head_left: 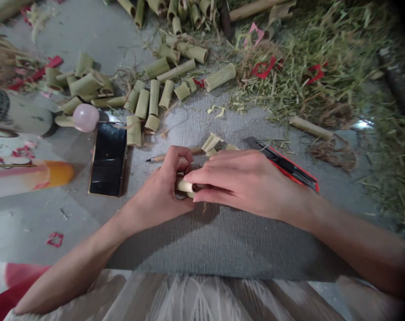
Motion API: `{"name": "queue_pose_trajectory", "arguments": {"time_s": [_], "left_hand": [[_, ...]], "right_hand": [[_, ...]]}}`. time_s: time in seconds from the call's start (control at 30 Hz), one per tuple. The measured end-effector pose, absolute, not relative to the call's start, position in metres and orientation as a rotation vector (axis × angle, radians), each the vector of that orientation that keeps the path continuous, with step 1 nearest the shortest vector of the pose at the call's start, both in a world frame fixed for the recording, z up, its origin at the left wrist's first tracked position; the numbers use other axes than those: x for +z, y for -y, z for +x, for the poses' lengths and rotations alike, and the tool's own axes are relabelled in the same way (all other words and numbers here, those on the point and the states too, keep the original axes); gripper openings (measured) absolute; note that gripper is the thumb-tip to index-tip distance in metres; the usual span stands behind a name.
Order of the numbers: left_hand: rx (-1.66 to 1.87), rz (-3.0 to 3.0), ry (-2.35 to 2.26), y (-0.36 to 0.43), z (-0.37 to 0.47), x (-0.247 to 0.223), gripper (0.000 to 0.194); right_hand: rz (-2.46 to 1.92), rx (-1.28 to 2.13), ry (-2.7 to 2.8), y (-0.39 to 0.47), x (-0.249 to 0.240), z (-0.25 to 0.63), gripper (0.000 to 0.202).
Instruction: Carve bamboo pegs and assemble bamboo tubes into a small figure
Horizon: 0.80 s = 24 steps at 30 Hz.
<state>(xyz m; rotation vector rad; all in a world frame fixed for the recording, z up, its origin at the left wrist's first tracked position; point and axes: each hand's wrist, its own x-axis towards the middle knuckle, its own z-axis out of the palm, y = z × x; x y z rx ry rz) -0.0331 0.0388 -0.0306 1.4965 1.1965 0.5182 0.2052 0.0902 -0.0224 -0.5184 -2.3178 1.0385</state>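
Between my hands, low over the grey textured mat (202, 249), is a short hollow bamboo piece (185, 186), its pale end facing right. My left hand (165, 189) is curled around it from the left, thumb below and fingers above. From the right, my right hand (235, 180) closes its thumb and index finger at the open end; whether something small is pinched there is hidden. Just beyond the fingers lie a pencil (158, 158) and split bamboo bits (211, 142). A red and black box cutter (285, 165) lies partly behind my right hand.
A black phone (108, 160) lies at the left, with a pink ball-topped stick (85, 118) above it. Bottles (55, 174) lie at the far left. Several cut bamboo tubes (153, 98) are scattered beyond my hands. Dry grass (305, 58) and a twine-tied bamboo stick (311, 128) cover the right.
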Motion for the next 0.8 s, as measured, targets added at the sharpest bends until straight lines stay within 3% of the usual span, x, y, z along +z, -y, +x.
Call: {"name": "queue_pose_trajectory", "arguments": {"time_s": [0.33, 0.6, 0.8], "left_hand": [[0.756, 1.379, -1.096, -0.041, -0.037, -0.039, 0.073], [1.315, 1.205, -1.097, -0.042, -0.029, -0.047, 0.036], [1.358, 1.075, -1.204, -0.035, -0.027, -0.057, 0.026]], "right_hand": [[-0.620, 1.031, 2.340, -0.093, -0.024, 0.208, 0.010], [-0.749, 0.855, 2.087, -0.092, -0.028, 0.210, 0.010], [-0.775, 0.880, 2.035, -0.091, -0.029, 0.208, 0.013]]}}
